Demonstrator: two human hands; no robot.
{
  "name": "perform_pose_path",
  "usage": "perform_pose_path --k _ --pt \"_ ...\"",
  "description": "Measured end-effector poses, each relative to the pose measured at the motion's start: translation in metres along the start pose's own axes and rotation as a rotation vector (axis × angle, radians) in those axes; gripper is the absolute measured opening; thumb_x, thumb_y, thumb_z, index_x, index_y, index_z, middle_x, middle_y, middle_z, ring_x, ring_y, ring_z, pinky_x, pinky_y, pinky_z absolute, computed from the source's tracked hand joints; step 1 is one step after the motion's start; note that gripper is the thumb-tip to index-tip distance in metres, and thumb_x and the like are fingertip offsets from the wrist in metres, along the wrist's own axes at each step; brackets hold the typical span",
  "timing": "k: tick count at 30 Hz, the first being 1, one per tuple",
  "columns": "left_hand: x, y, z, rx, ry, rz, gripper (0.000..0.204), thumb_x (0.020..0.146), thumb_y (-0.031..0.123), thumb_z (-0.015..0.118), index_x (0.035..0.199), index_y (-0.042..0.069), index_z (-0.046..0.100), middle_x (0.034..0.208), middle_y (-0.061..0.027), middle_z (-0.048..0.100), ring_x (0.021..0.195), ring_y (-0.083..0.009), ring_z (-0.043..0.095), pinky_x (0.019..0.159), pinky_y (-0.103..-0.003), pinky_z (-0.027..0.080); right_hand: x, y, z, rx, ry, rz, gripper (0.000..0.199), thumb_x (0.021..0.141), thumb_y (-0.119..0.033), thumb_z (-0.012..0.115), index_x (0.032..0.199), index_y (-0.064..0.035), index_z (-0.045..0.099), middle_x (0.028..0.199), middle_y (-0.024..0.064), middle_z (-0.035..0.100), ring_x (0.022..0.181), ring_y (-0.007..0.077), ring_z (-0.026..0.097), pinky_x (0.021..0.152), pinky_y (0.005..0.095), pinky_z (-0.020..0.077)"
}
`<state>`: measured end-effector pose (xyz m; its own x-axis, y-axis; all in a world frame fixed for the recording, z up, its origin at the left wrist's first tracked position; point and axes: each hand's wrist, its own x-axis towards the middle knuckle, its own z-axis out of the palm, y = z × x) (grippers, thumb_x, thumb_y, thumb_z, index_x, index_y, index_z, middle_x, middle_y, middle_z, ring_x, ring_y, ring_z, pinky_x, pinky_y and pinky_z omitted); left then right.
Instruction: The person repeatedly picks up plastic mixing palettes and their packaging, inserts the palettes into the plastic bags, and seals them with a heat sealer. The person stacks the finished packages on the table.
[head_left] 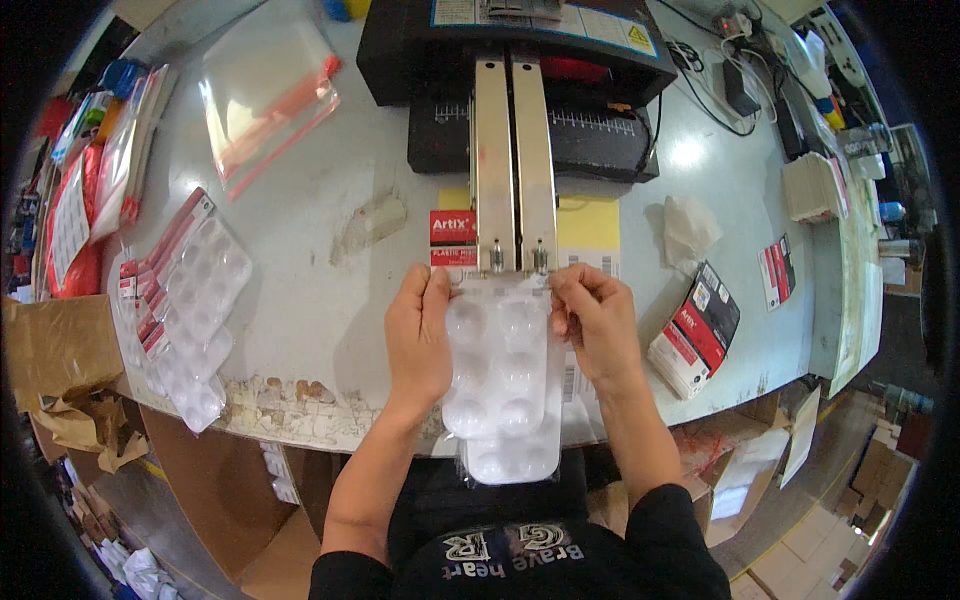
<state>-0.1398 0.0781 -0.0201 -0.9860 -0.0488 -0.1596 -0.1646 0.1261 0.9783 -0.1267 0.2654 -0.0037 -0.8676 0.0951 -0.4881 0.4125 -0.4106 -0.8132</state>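
A white plastic paint palette (495, 365) with several round wells lies in a clear bag in front of me. Its top edge meets the ends of two long metal arms (515, 262) of a black machine (530, 135). My left hand (418, 335) pinches the upper left corner of the bag, beside a red and white card (453, 228) partly hidden by the arms. At the upper right corner, the fingers of my right hand (598, 318) are closed on the bag. A second white palette (515, 462) shows beneath the first, overhanging the table's front edge.
Bagged white palettes (200, 285) lie overlapping on the left, below a clear plastic sleeve (265, 105). Right of my hand are a stack of red, black and white cards (697, 335) and crumpled translucent plastic (690, 230). Cables and a black adapter (738, 90) occupy the far right.
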Motion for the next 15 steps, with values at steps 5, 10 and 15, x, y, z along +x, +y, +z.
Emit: perform_pose_path --k 5,10,15 --pt "-0.005 -0.012 0.004 -0.113 -0.032 -0.015 0.027 0.098 0.021 0.043 0.08 0.001 0.049 0.07 -0.0009 0.047 0.066 -0.0095 0.04 0.062 -0.024 0.036 0.001 0.002 -0.002 -0.049 -0.043 -0.042 0.016 0.088 -0.013 0.062 0.087 0.0024 0.063 0.067 0.0055 0.06 0.055 0.0101 0.057 0.05 0.0225 0.0436" --pt "-0.005 0.016 -0.042 0.298 0.122 -0.091 0.032 0.098 0.027 0.043 0.089 0.0 0.057 0.073 -0.007 0.057 0.071 -0.0177 0.051 0.067 -0.034 0.041 -0.028 -0.042 -0.042 -0.953 0.297 -0.36 0.036 0.079 -0.014 0.07 0.109 0.0048 0.061 0.092 0.0118 0.068 0.083 0.0199 0.064 0.074 0.0297 0.05" --pt "-0.022 0.023 -0.092 1.049 0.346 0.174 0.023 0.087 0.024 0.059 0.089 0.001 0.057 0.102 -0.0184 0.05 0.094 -0.0333 0.049 0.084 -0.041 0.039 -0.06 -0.054 -0.151 -1.53 0.313 -0.454 0.097 0.051 -0.024 0.085 0.135 0.0004 0.043 0.138 0.0177 0.045 0.123 0.0279 0.05 0.097 0.0372 0.0401"
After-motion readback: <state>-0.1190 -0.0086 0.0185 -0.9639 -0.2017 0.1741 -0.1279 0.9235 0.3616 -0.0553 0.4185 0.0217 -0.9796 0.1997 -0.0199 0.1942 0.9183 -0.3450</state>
